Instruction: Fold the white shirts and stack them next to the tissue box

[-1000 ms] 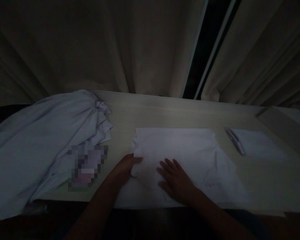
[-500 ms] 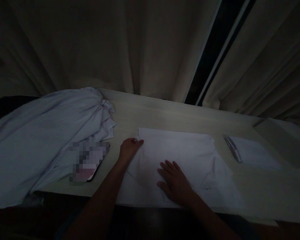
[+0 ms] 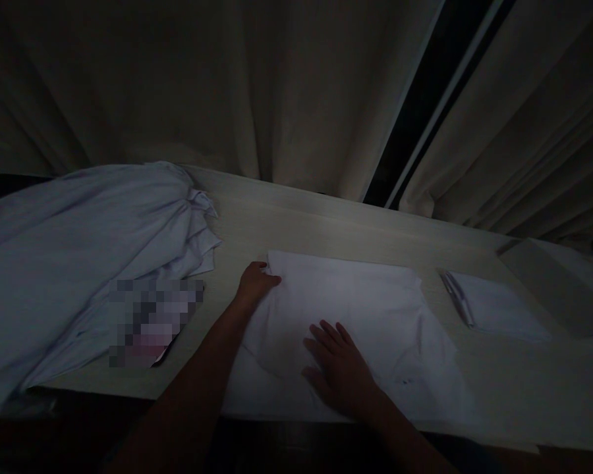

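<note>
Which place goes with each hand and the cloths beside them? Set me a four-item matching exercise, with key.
1. Left hand
2. Right hand
3. Folded cloth
4. Heaped cloth

A. Right of the middle cloth
B. Running out past the picture's left edge
C. Laid palm-down on the middle cloth
D. At the middle cloth's far left corner

Pairs: 1-D, 2-C, 3-A, 4-B

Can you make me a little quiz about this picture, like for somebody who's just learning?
1. True or false: the right hand is spread out on the middle cloth.
2. Where is the folded cloth?
A) left of the middle cloth
B) right of the middle cloth
C) on top of the middle cloth
3. Fill in: behind the table hang the ____.

Key: 1. True. 2. B. 3. curtains.
</note>
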`<state>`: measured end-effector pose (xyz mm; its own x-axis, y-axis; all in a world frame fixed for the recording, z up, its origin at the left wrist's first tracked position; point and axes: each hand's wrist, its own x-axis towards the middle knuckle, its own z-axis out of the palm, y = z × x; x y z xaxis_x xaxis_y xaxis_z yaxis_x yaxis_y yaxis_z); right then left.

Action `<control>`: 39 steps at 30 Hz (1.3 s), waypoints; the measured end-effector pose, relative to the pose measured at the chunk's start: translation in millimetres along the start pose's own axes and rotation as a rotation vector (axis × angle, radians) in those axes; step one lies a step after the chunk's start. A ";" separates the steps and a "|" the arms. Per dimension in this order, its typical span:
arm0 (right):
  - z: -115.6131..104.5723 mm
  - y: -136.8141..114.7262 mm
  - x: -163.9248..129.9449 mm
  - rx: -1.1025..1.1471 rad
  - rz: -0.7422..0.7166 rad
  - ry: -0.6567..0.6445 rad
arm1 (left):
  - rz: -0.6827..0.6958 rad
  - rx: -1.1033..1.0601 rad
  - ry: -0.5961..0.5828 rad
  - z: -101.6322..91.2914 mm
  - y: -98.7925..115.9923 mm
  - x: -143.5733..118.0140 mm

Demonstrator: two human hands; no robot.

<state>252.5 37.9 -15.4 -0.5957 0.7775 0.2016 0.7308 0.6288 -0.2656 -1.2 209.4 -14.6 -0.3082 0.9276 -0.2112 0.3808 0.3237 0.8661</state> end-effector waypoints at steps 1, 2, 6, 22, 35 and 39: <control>0.1 0.2 0.1 0.007 0.003 -0.008 | -0.022 -0.034 -0.020 0.6 0.6 -0.1; 0.3 0.5 0.1 0.014 0.003 -0.013 | -0.041 -0.067 -0.041 0.9 1.4 -0.6; 0.8 1.2 -0.3 0.029 0.001 -0.017 | -0.064 -0.195 -0.126 -1.9 5.7 -6.6; -0.8 1.4 0.3 0.029 0.001 -0.026 | 0.095 0.138 0.077 -0.7 10.9 -15.7; 2.4 3.1 -0.3 0.039 0.004 -0.060 | 0.030 0.156 -0.001 -30.5 6.7 -21.3; 1.2 2.3 -0.8 0.044 0.010 -0.063 | 0.039 0.423 -0.235 -49.1 -2.4 -37.7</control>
<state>254.2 38.7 -17.3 -0.6096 0.7803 0.1394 0.7220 0.6192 -0.3088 -33.3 164.5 13.5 -0.0995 0.9419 -0.3209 0.7242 0.2897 0.6258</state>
